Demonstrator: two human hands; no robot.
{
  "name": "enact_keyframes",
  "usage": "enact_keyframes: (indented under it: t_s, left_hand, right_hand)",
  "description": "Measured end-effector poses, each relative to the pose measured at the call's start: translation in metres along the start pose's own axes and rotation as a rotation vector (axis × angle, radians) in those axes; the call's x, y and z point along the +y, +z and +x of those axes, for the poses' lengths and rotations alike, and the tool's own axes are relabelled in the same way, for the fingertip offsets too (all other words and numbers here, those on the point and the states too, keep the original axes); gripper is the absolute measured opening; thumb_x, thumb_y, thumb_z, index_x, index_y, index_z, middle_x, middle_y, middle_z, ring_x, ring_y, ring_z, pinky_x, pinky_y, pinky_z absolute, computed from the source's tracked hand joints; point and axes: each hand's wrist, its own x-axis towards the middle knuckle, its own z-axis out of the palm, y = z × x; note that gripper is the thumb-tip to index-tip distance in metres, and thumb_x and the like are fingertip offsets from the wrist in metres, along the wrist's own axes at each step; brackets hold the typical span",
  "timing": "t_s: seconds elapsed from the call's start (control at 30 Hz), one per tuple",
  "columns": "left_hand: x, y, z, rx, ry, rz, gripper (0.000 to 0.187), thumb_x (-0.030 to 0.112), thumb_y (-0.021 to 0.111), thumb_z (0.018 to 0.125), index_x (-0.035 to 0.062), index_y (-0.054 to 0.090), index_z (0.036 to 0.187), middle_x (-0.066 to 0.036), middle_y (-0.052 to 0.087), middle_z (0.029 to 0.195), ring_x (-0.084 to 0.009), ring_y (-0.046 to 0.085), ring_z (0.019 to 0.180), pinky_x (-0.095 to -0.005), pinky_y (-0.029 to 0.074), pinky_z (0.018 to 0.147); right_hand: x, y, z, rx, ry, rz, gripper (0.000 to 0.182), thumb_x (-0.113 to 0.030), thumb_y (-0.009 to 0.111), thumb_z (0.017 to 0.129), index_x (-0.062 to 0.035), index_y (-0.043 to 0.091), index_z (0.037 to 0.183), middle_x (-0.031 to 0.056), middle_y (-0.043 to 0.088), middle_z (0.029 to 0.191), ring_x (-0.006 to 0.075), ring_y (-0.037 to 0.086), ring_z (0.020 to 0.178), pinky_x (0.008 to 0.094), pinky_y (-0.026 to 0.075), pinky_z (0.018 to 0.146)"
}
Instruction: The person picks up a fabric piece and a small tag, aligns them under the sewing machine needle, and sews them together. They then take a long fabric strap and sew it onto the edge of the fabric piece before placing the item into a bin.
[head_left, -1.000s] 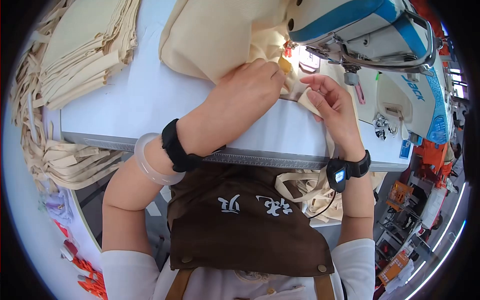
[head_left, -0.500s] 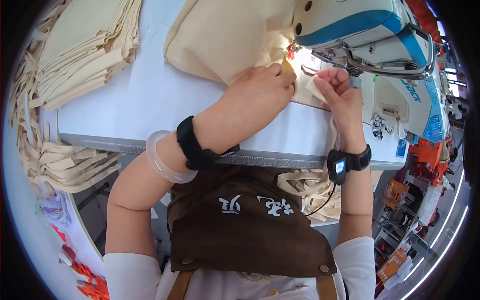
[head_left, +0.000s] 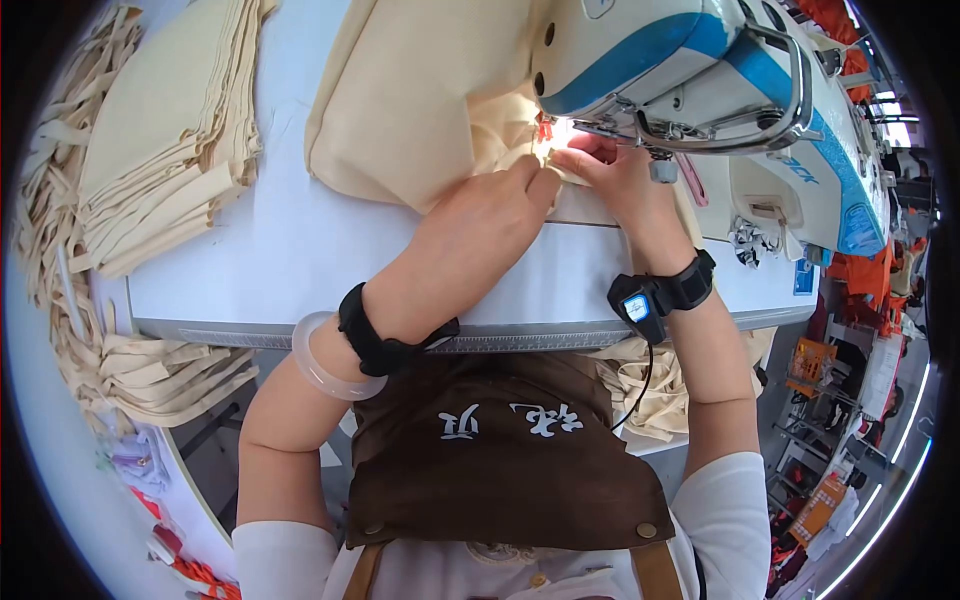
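A large piece of cream cloth [head_left: 400, 110] lies on the white table and runs under the lit needle area of the sewing machine [head_left: 650, 60]. My left hand [head_left: 490, 215] is closed on the cloth's near edge, just in front of the red presser foot area [head_left: 545, 130]. Close beside it on the right, my right hand [head_left: 620, 180] pinches the end of a cream fabric strap [head_left: 687, 213]. The strap trails behind my right wrist. Both sets of fingertips are close to the needle, and glare partly hides what lies between them.
Folded cream panels [head_left: 170, 140] are stacked at the left. Cream straps [head_left: 170, 370] hang off the table's left side, and more cream strips [head_left: 650, 390] lie below the front edge. Pink-handled snips [head_left: 691, 180] and small metallic scraps [head_left: 750, 240] sit right of my right hand.
My right hand has moved left with the strap end, up to the needle beside my left hand. The view has shifted, and the pink snips now show.
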Motion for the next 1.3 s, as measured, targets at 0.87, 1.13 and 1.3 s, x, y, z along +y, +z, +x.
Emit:
enact_keyframes:
  t_s: [0.87, 1.13, 1.3]
  left_hand:
    - [-0.003, 0.015, 0.006, 0.106, 0.024, 0.002, 0.018, -0.001, 0.055, 0.083, -0.0058, 0.058, 0.101, -0.016, 0.058, 0.106, -0.0314, 0.060, 0.100, -0.0395, 0.054, 0.084]
    - [0.006, 0.013, 0.010, 0.066, -0.055, -0.041, 0.019, -0.005, 0.054, 0.083, -0.0057, 0.058, 0.101, -0.017, 0.057, 0.111, -0.0335, 0.061, 0.098, -0.0406, 0.054, 0.084]
    - [0.005, 0.016, 0.007, 0.074, -0.072, -0.016, 0.029, -0.008, 0.056, 0.079, -0.0040, 0.058, 0.109, -0.015, 0.057, 0.118, -0.0335, 0.061, 0.104, -0.0401, 0.054, 0.086]
  right_hand:
    - [0.002, 0.001, -0.008, 0.131, -0.210, -0.185, 0.020, -0.021, 0.073, 0.084, -0.0017, 0.072, 0.085, 0.0159, 0.072, 0.079, 0.0329, 0.070, 0.073, 0.0377, 0.053, 0.065]
    - [0.010, 0.006, 0.001, 0.181, -0.088, -0.457, 0.023, -0.030, 0.076, 0.079, -0.0083, 0.074, 0.084, 0.0165, 0.072, 0.081, 0.0348, 0.070, 0.078, 0.0416, 0.055, 0.070]
    - [0.034, 0.008, 0.013, 0.167, -0.285, -0.416, 0.024, -0.033, 0.075, 0.080, -0.0112, 0.075, 0.088, 0.0179, 0.072, 0.083, 0.0357, 0.069, 0.082, 0.0449, 0.053, 0.073]
